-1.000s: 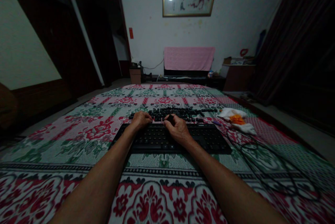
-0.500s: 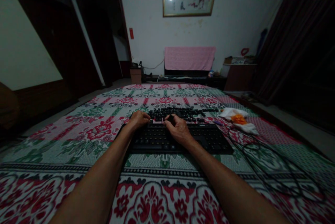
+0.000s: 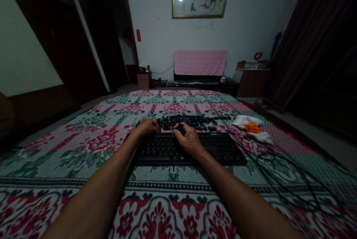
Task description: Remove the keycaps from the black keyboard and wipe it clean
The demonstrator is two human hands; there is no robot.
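A black keyboard (image 3: pixel 158 150) lies flat on the patterned bedspread, many of its key positions showing small stems without caps. At its upper left edge is my left hand (image 3: pixel 147 126), fingers curled and pinched together; what they hold, if anything, is too small to make out. Over the keyboard's middle, my right hand (image 3: pixel 188 138) is closed, with a small dark object (image 3: pixel 181 128) between thumb and fingers, its kind unclear. Just beyond both hands, a heap of loose black keycaps (image 3: pixel 195 120) spreads across the cloth.
To the right lie a white cloth with an orange part (image 3: pixel 252 126), a thin purplish tool (image 3: pixel 230 132) and a coiled black cable (image 3: pixel 279 168). The flowered bedspread (image 3: pixel 173 99) covers the bed. Beyond it, a pink towel (image 3: pixel 200 62) drapes over a screen.
The view has shifted slightly, so everything sits a little further left. Both hands keep nearly the same place over the keyboard.
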